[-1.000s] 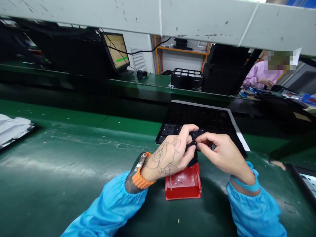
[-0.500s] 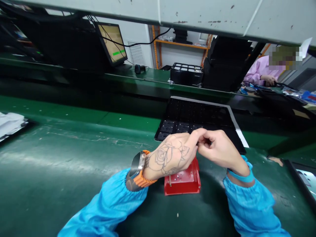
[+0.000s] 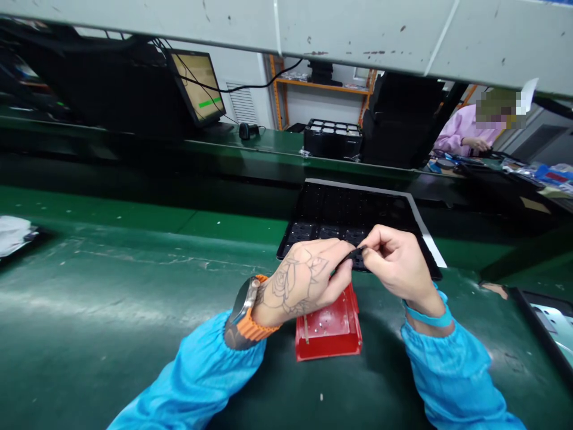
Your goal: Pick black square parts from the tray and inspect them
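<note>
1. The black piece (image 3: 356, 253) is in the gap between the two grips, its visible part spanning from one set of fingertips to the other.
2. The left grip (image 3: 308, 275) is closed on the near end of it, thumb below and fingers above. The right grip (image 3: 396, 263) is pinched at the opposite end, thumb against curled forefinger.
3. Judging by its slim look and the fingertip hold, the piece should be light. It is probably fairly stiff and perhaps easy to bend or chip if twisted; whether it is slippery cannot be told.
4. Its ends seem the sensible places to take hold: a steady pinch on the left, a lighter touch on the right.
5. Below the left grip, on the bench (image 3: 111, 370), sits a red bin (image 3: 329, 347) with tiny loose bits inside. Beyond both grips lies a black tray (image 3: 362, 206) with compartments.
6. The left fingers cover much of the piece, so its full outline and any fine features are hidden. Whether the right fingertips also pinch something smaller is too small to tell.
7. The grips hide the tray's near edge and the bin's far part.
</note>
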Available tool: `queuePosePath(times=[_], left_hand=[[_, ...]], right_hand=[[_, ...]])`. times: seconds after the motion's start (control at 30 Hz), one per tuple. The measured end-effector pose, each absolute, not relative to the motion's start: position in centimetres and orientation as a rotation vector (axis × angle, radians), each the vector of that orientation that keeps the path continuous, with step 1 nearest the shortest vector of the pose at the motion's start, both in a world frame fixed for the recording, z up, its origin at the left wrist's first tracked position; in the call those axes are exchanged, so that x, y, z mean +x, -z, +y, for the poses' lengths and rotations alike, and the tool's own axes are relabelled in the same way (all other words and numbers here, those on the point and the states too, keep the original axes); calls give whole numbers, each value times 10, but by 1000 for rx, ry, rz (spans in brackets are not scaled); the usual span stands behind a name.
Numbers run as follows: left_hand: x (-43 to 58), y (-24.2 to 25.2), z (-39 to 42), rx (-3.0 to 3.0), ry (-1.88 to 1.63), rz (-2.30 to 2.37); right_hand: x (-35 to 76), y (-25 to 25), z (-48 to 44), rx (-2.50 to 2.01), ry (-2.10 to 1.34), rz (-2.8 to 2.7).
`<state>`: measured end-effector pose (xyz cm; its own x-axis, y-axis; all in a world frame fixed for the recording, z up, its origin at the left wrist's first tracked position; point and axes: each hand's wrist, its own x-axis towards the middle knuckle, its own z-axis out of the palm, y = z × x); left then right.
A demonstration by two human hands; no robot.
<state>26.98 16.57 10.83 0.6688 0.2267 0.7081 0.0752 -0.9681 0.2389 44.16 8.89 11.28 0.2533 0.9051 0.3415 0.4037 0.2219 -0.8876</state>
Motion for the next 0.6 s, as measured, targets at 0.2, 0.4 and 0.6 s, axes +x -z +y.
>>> queuePosePath(times=[0.2, 0.4, 0.6], left_hand=[[264, -119, 164, 2597, -1127, 374], [263, -120, 164, 2571, -1113, 393], [263, -120, 162, 2568, -1107, 398]], right_hand=[[447, -118, 85, -1317, -733, -1439], [446, -120, 84, -1297, -762, -1417], [446, -121, 83, -1294, -778, -1408]])
